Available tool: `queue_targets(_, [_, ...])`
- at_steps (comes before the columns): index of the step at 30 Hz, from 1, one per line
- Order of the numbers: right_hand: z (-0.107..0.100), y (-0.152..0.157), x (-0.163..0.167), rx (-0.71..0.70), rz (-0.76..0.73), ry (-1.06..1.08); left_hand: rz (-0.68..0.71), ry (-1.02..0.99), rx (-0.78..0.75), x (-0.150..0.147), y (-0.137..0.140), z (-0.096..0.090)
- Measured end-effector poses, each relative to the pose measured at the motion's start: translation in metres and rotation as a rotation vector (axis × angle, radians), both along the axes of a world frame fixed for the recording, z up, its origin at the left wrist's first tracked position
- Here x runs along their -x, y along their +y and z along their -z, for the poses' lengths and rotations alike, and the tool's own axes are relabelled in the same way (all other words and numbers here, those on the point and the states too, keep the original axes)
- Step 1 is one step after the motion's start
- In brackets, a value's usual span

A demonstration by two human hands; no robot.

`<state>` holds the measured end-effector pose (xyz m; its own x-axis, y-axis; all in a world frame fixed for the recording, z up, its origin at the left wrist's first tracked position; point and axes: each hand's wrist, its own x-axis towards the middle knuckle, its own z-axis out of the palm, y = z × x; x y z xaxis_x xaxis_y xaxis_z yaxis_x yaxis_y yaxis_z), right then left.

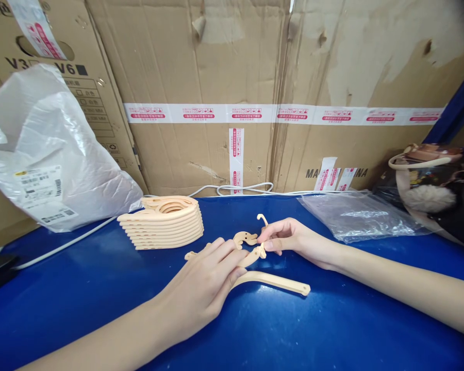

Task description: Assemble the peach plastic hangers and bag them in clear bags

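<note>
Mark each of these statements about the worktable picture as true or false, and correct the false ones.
1. Both hands touch the peach plastic hanger lying on the blue table. True: the left hand presses on it and the right hand pinches its middle by the hook.
2. The stack of hangers sits to the right of the hands. False: it lies to their left.
3. A white bag with a printed label leans against the cardboard boxes. True.
4. The table is red. False: it is blue.
5. A clear plastic bag lies flat on the right. True.
</note>
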<state>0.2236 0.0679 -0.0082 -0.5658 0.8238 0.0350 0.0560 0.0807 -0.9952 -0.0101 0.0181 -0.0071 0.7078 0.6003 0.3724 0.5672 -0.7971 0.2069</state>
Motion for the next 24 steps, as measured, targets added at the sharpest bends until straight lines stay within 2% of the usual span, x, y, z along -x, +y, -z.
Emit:
queue_targets(10, [-0.008, -0.001, 0.001, -0.183, -0.028, -0.191, -0.042, 0.058, -0.053, 0.0, 0.003, 0.009])
queue_targets(16, [-0.01, -0.004, 0.001, -0.347, 0.045, -0.272, -0.064, 0.089, -0.158, 0.001, 0.001, 0.012])
queue_targets(24, [-0.01, -0.007, 0.005, -0.345, 0.032, -0.216, -0.073, 0.143, -0.201, 0.0, 0.003, 0.012])
